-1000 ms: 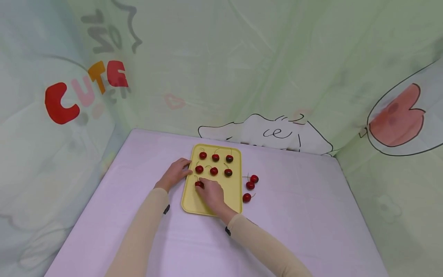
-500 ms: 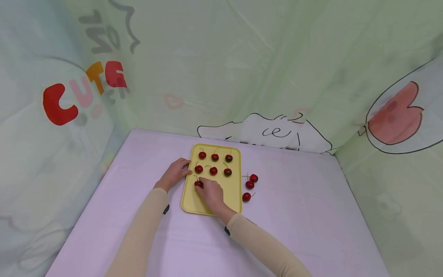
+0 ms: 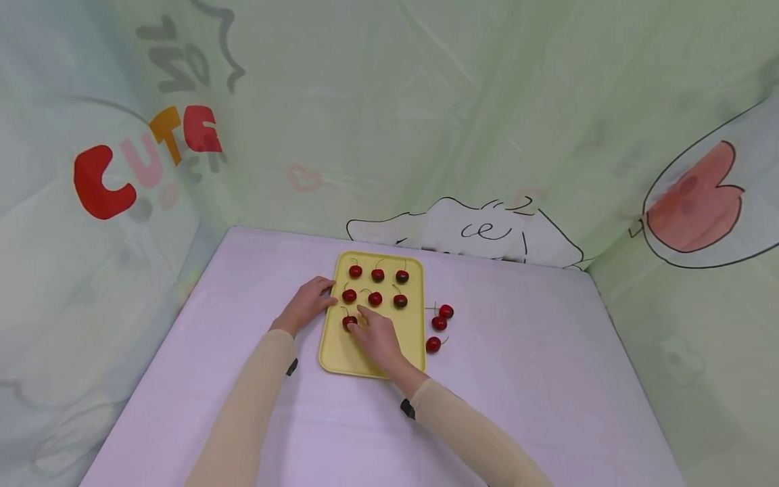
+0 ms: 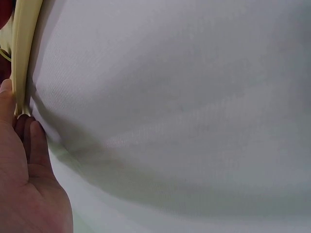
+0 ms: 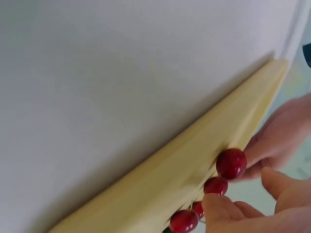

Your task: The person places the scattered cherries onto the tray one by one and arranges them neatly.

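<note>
A yellow tray (image 3: 404, 345) lies on the table, with two rows of dark red stemmed cherries (image 3: 375, 298) at its far end. Below them, on the left, sits one cherry (image 3: 349, 323) that starts a third row. My right hand (image 3: 380, 341) is just beside this cherry; in the right wrist view its thumb and fingers are spread apart, and the cherry (image 5: 231, 163) rests on the tray outside them. At the tray's left side my left hand (image 3: 306, 304) grips the rim (image 4: 25, 48), thumb on the inner side and fingers outside, as the left wrist view shows.
Three loose cherries (image 3: 439, 323) lie on the pale lilac tablecloth (image 3: 517, 379) just right of the tray. Printed fabric walls (image 3: 365, 135) enclose the table at the back and both sides.
My right hand has let go of the lower-left cherry and drawn slightly right, its fingers opening. The left hand keeps its place at the tray's edge.
</note>
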